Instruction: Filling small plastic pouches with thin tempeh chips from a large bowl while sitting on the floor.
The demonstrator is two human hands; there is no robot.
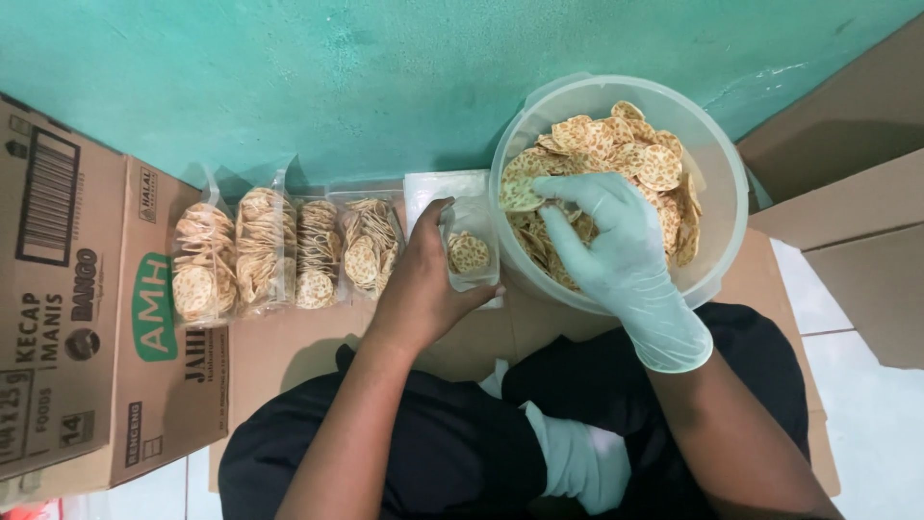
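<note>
head view, looking straight down at a person sitting cross-legged on flattened cardboard (289,351) against a teal wall (337,67). the right hand (606,241), in a pale green glove, reaches into a round clear plastic tub (727,183) half full of thin round speckled crackers (626,144). its fingers (568,193) are spread apart and curl down among the crackers, touching several at the left side of the tub; whether they pinch one cannot be told. the bare left hand (423,279) is just beside the tub, to its left, with the fingers closed around a small clear plastic bag (470,246) held upright with its mouth open. a few crackers sit at the bottom of this bag. behind the bag a white flat stack of what looks like more bags (443,188) lies by the wall. left of the hands, four filled bags (284,255) of crackers stand side by side in a row, touching one another, near the wall. further left lies a brown printed cardboard box (77,318). more plain cardboard (847,212) stands at the right edge. a second pale green glove (577,457) rests in the lap between the dark trouser legs.
</note>
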